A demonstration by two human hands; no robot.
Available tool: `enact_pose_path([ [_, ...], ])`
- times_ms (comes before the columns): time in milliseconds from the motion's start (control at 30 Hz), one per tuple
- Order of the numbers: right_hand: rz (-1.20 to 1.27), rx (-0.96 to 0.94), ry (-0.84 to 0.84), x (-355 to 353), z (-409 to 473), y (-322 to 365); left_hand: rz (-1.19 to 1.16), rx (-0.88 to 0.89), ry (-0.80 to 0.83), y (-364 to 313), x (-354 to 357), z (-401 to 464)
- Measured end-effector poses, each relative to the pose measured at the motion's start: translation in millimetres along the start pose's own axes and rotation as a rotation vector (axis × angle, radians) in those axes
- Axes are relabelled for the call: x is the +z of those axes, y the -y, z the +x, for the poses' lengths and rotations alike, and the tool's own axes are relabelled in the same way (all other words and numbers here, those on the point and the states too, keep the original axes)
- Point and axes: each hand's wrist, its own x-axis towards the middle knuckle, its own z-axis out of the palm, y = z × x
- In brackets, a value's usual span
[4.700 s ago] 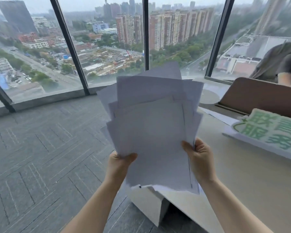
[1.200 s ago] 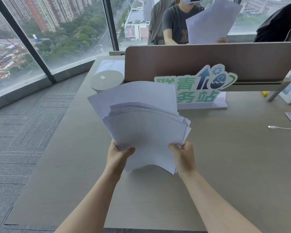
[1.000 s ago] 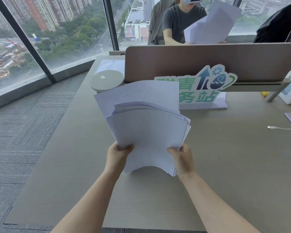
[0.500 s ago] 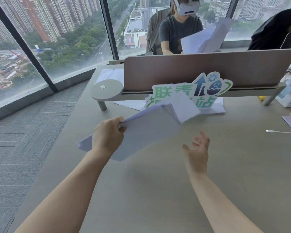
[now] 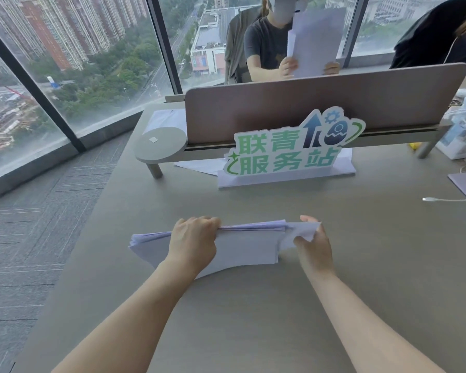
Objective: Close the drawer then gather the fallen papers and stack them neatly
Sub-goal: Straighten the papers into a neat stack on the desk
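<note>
At the frame's center, the stack of papers (image 5: 242, 246) lies low over the table (image 5: 361, 251), gripped along its top edge by the left hand (image 5: 193, 242) while the right hand (image 5: 314, 243) pinches its right corner. Above it stand a green sign (image 5: 288, 149) and a divider panel (image 5: 320, 103). A white cable (image 5: 447, 199) lies at right. Bare tabletop surrounds the stack; the table's left edge borders grey carpet (image 5: 38, 224).

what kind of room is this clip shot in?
Most likely a high-rise shared office. A long desk has a privacy divider with a person seated across, full-height windows look down on city towers, and a standing sign sits by the divider.
</note>
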Motion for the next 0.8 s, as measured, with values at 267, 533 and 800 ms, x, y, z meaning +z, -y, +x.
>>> enact_pose_path([
  [267,0.113,0.071,-0.027,0.2,7.1,-12.3,-0.05,0.017,-0.023,-1.1,-3.9,2.0],
  [533,0.192,0.059,0.037,4.9,9.7,-8.6,-0.158,0.0,-0.028,1.6,-9.6,-7.3],
  [800,0.16,0.008,0.197,10.7,-0.8,-10.0,-0.205,0.023,-0.021,4.0,-11.1,-14.1],
])
